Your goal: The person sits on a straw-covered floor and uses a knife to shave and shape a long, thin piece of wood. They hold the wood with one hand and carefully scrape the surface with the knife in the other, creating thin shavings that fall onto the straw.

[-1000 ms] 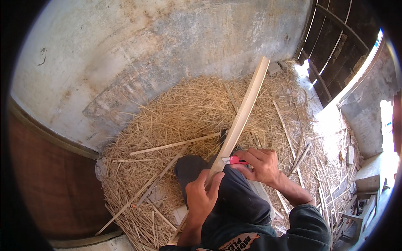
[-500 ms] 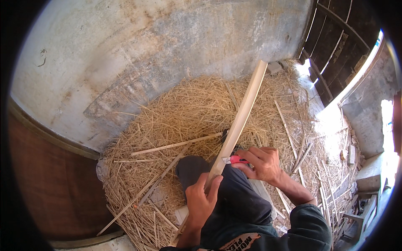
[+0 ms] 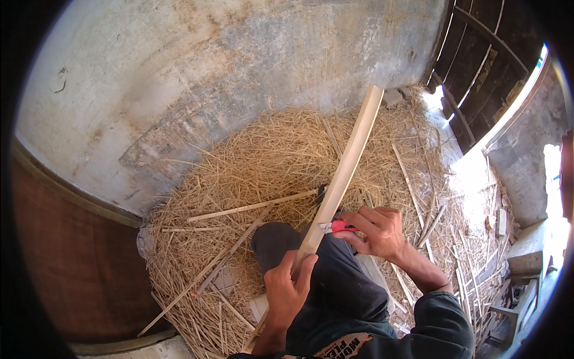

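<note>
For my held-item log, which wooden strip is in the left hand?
The thick pale strip slanting up from the left hand, beside the red cutter; the others lie among the straw.

A floor (image 3: pixel 468 177) carries tangled straw-coloured shavings (image 3: pixel 263 149) and scattered long thin strips (image 3: pixel 252 206).

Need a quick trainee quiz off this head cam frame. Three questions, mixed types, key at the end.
1. Which hand holds the red utility knife?

2. True or false: the left hand is empty.

3. Multiple choice: where is the knife's blade along the pale wooden strip?
A) At the strip's far end, near the wall
B) Just beyond the left hand
C) Midway between the left hand and the far end

Key:
1. The right hand.
2. False; it grips the pale wooden strip.
3. B
</note>
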Action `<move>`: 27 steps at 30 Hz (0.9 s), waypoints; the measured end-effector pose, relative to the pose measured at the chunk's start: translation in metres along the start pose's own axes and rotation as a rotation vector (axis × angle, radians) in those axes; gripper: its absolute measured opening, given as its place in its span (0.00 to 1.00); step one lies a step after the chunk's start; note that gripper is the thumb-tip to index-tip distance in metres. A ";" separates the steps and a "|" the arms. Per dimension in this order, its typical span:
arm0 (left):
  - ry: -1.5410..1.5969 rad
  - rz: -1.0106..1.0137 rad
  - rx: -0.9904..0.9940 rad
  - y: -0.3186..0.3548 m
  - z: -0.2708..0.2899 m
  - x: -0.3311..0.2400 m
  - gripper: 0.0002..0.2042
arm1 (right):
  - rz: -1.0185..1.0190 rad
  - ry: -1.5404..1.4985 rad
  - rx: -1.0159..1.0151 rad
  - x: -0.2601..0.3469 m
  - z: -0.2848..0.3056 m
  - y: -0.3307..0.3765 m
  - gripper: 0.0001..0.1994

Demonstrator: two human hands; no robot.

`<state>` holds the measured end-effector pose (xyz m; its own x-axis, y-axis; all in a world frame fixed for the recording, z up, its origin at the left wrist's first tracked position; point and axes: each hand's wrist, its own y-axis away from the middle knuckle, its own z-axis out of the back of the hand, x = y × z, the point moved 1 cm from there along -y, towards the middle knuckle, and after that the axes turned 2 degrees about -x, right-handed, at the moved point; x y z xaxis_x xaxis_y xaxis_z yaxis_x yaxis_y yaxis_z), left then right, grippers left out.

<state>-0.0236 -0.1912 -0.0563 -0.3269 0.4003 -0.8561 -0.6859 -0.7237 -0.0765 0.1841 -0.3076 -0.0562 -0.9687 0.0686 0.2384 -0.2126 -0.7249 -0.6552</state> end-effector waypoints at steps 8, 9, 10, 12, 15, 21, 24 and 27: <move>0.034 -0.066 -0.061 0.003 -0.003 0.005 0.14 | -0.004 -0.007 -0.004 0.000 0.000 -0.001 0.16; 0.036 -0.063 -0.058 0.003 -0.003 0.006 0.14 | -0.005 -0.003 -0.002 -0.001 0.000 0.000 0.16; 0.038 -0.060 -0.055 0.004 -0.003 0.007 0.14 | -0.005 0.002 0.001 -0.002 0.000 0.001 0.16; 0.044 -0.054 -0.054 0.004 -0.003 0.007 0.14 | 0.001 0.010 0.005 -0.001 0.001 -0.001 0.17; 0.059 -0.054 -0.057 0.004 -0.002 0.006 0.14 | 0.008 0.018 0.009 -0.001 0.004 -0.002 0.17; 0.047 -0.056 -0.050 0.006 0.000 0.006 0.13 | -0.011 0.008 -0.005 -0.001 0.004 -0.003 0.16; 0.023 -0.035 -0.034 0.008 0.001 0.008 0.13 | -0.020 0.020 -0.022 -0.005 0.004 -0.004 0.16; -0.008 0.016 0.003 0.012 0.005 0.009 0.13 | -0.090 0.025 -0.072 -0.021 0.004 -0.007 0.15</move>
<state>-0.0381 -0.1941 -0.0626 -0.3429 0.3933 -0.8531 -0.6827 -0.7281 -0.0613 0.2061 -0.3068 -0.0537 -0.9479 0.1489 0.2815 -0.3068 -0.6639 -0.6820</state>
